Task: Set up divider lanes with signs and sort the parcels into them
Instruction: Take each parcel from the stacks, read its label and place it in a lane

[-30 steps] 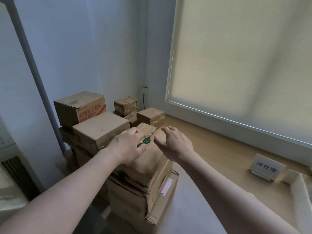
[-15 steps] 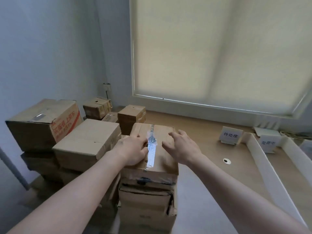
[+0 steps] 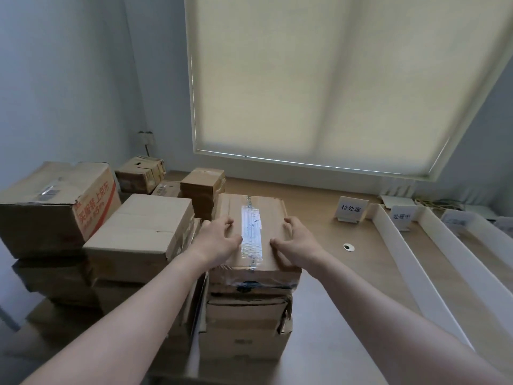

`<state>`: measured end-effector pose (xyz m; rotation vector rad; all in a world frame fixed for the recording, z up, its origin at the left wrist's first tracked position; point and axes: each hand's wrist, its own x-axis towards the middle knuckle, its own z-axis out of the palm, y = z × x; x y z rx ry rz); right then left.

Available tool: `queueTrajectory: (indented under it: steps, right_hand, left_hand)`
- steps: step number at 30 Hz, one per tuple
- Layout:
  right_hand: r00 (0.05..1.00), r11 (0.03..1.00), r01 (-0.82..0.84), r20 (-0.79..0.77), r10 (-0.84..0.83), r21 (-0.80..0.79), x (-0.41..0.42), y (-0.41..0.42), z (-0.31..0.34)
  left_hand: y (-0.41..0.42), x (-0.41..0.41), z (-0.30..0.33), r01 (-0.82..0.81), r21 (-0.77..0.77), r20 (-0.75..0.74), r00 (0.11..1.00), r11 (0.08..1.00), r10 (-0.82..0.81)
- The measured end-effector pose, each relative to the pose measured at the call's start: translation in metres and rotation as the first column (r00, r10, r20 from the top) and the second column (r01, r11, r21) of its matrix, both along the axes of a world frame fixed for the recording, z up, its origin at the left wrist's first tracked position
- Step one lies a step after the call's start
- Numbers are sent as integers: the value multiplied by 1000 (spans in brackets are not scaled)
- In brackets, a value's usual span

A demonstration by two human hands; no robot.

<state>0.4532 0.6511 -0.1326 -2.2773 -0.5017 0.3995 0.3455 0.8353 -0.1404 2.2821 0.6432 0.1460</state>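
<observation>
Both your hands rest on the top parcel of the stack in front of you

Your left hand and right hand lie palm-down on the taped parcel, one on each side of its shiny tape strip, fingers curled over the lid and apart from each other; whether they actually grip it you cannot tell. Under your hands that parcel tops a stack of worn boxes. Just left of your left hand sits a plain carton, and further left a box with red print. Right of your right hand, white divider strips form lanes on the wooden surface, with small signs at their far ends
</observation>
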Motion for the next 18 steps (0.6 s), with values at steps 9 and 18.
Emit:
queueTrajectory:
  steps: [9, 18]
  right_hand:
    - [979, 875, 44, 153, -134, 482, 4, -10, 40]
    - [999, 673, 19, 20, -50, 740, -2, -31, 58]
  left_hand:
    - [1, -6, 48, -41, -521, 428, 852, 852, 303]
    - [-5, -30, 70, 200, -690, 555, 763, 695, 332]
